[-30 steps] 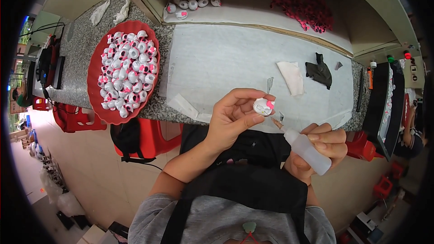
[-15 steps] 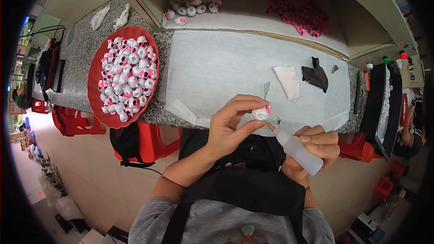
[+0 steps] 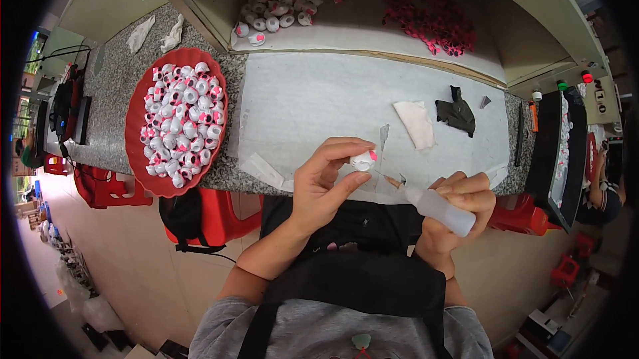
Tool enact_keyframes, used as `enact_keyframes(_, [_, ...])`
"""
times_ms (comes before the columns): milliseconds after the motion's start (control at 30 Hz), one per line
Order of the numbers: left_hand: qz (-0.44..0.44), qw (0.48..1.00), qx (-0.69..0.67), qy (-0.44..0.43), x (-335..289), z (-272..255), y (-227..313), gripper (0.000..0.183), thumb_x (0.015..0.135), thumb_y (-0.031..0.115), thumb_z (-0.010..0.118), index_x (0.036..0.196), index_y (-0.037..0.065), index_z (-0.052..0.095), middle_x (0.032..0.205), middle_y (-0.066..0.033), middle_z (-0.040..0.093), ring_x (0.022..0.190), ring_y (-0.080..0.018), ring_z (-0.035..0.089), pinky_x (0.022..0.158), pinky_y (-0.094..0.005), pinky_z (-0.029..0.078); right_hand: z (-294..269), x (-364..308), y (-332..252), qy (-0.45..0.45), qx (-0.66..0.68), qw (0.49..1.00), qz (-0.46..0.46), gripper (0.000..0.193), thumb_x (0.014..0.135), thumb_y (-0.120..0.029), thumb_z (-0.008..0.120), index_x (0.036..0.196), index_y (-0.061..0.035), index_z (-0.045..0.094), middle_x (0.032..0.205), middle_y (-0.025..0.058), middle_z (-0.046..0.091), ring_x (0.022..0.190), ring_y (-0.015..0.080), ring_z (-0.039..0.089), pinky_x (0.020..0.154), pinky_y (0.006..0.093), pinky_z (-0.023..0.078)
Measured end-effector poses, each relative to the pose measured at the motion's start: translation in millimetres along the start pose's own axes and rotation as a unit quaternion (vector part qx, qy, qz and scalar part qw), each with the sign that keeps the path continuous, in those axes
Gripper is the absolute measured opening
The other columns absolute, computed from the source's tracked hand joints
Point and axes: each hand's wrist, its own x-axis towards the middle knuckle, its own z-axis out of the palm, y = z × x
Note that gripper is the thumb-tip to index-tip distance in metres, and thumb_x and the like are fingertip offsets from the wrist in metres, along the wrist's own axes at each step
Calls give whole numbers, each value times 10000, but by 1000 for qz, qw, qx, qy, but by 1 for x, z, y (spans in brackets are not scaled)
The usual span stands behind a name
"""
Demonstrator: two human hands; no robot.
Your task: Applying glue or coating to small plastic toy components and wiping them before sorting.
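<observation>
Between the thumb and fingertips of my left hand is a small round white piece with a bright pink patch on it. My right hand grips a translucent white squeeze bottle, tilted so that its thin tip points up and left toward the white piece. A small gap shows between tip and piece. Both hands are above the near edge of the paper-covered worktop. To the left, a red scalloped tray holds a heap of similar white and pink pieces.
At the back, a shelf holds more white pieces and a pile of dark pink bits. A white cloth and a crumpled black cloth lie right of centre. A black conveyor-like track runs at far right.
My left hand has moved left with the white piece, away from the bottle tip, widening the gap. My right hand still grips the bottle, shifted only slightly. The whole view has shifted a little.
</observation>
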Motion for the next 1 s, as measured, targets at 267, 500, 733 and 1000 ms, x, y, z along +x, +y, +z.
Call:
enact_keyframes(267, [30, 988, -13, 153, 8, -34, 16, 320, 689, -78, 525, 992, -15, 445, 979, -124, 504, 872, -139, 491, 770, -236, 381, -22, 61, 55, -57, 15, 961, 270, 189, 647, 40, 503, 790, -23, 397, 764, 70, 472, 652, 150, 510, 549, 261, 444])
enact_keyframes(500, [14, 987, 11, 161, 1, -29, 17, 330, 689, -29, 543, 1003, 2, 448, 978, -138, 495, 839, -156, 508, 770, -281, 412, 23, 133, 165, -115, -352, 899, 234, 256, 674, -139, 573, 896, -30, 503, 783, 143, 543, 667, 232, 547, 578, 310, 446])
enact_keyframes(733, [5, 988, 9, 153, 2, -34, 16, 326, 689, -37, 533, 1001, -2, 444, 982, -141, 497, 839, -155, 509, 769, -288, 418, 33, 136, 204, -75, -479, 875, 5, 309, 637, -210, 616, 885, -40, 544, 705, 174, 554, 669, 342, 534, 635, 364, 422])
enact_keyframes(1000, [-9, 991, -24, 135, 5, -30, 9, 320, 695, -66, 525, 998, -8, 442, 991, -133, 500, 864, -143, 498, 760, -257, 404, 19, 91, 75, -85, -98, 955, 267, 74, 657, -47, 578, 701, 2, 545, 575, 7, 498, 477, 53, 393, 428, 182, 293])
